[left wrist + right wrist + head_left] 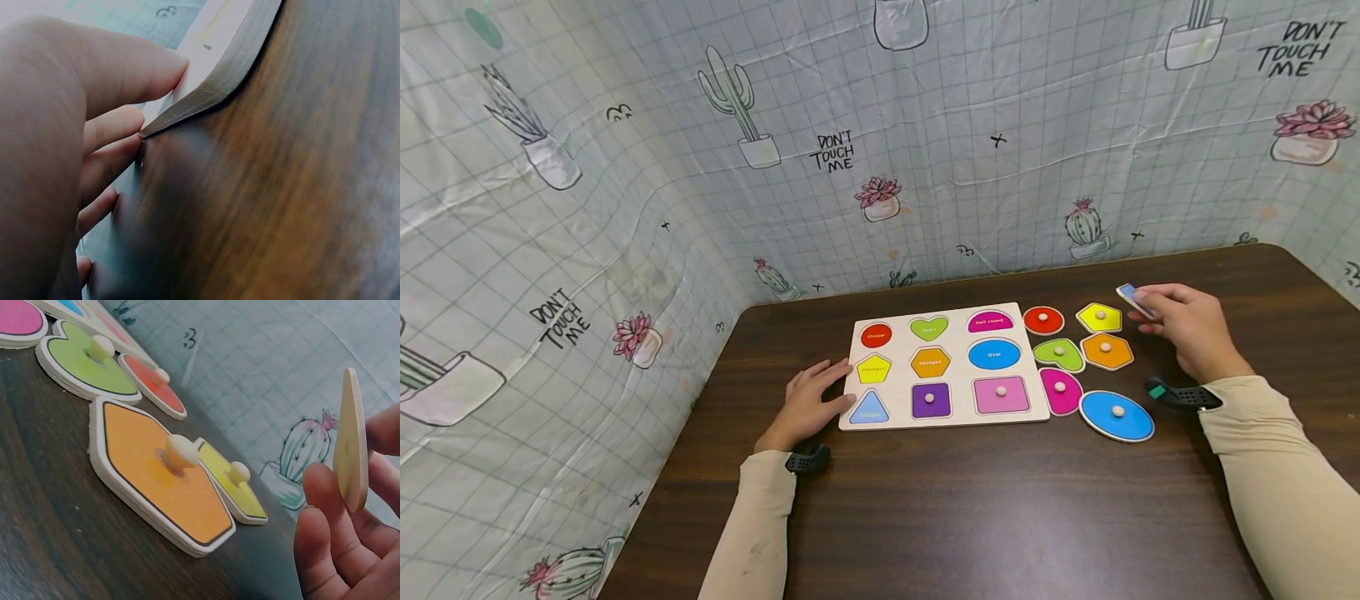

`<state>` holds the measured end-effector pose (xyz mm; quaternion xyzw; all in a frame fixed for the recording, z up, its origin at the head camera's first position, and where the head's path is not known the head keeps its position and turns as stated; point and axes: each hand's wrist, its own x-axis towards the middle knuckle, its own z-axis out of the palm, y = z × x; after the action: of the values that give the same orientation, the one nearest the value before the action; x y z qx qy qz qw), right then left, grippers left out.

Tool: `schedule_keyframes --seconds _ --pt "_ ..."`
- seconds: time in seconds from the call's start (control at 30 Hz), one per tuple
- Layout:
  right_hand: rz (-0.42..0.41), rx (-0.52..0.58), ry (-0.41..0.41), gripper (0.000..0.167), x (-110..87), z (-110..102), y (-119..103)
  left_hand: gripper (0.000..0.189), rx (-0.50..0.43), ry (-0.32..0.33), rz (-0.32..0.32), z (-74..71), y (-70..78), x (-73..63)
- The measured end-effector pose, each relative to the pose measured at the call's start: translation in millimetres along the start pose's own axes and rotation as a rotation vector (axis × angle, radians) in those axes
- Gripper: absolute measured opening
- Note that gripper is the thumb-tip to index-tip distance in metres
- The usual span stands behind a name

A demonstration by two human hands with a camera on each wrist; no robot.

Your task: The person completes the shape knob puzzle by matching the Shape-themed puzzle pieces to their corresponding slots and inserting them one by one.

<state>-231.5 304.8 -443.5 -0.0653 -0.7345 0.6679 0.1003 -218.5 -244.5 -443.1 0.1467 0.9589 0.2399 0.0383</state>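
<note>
My right hand (pixel 1187 325) holds a light blue puzzle piece (pixel 1135 300) above the table, beyond the orange hexagon piece. In the right wrist view this piece (pixel 351 440) is seen edge-on between thumb and fingers, its bare wooden back showing. My left hand (pixel 808 404) touches the left edge of the white puzzle board (pixel 951 423). Its thumb (pixel 134 65) lies against the near left corner, with fairly straight fingers along the side. A purple square piece (pixel 931 400) and a pink rectangle piece (pixel 1000 392) sit in the board, knobs up. The blue triangle spot (pixel 869 407) has no piece.
Right of the board lie loose knobbed pieces: red circle (pixel 1043 320), yellow pentagon (pixel 1099 317), orange hexagon (pixel 1107 352), green heart (pixel 1059 355), magenta half round (pixel 1060 392) and blue oval (pixel 1116 415). A printed curtain (pixel 962 167) hangs behind the brown table (pixel 940 508).
</note>
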Motion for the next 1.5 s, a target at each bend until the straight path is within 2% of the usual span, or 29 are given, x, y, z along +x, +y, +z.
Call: schedule_keyframes --seconds 0.2,0.43,0.53,0.77,0.97,1.1,1.2,1.5 --pt "-0.007 0.059 -0.038 0.016 0.1 5 0 0.059 -0.003 0.003 0.003 -0.4 -0.3 -1.4" --pt "-0.034 -0.087 -0.049 0.035 -3.3 17 0 0.059 -0.008 0.007 0.010 0.1 0.2 -0.9" --pt "-0.034 -0.067 -0.085 0.039 -4.0 23 -2 0.059 -0.010 0.004 0.013 -0.3 0.3 -1.2" --pt "0.003 -0.015 -0.145 0.034 -5.4 36 -8 0.060 -0.013 -0.006 0.002 -2.6 1.1 -2.7" --pt "0.025 -0.039 -0.163 0.040 -10.7 48 -12 0.061 -0.009 -0.011 0.000 -2.0 0.5 0.1" --pt "0.001 -0.094 -0.148 0.052 -14.8 54 -13 0.061 -0.011 -0.025 0.001 -2.6 1.6 1.5" --pt "-0.026 -0.127 -0.155 0.055 -16.0 59 -13 0.061 -0.012 -0.036 -0.011 -3.7 2.3 1.6" --pt "-0.086 -0.159 -0.212 0.048 -16.5 75 -17 0.062 -0.024 -0.063 -0.004 -7.6 2.1 2.1"
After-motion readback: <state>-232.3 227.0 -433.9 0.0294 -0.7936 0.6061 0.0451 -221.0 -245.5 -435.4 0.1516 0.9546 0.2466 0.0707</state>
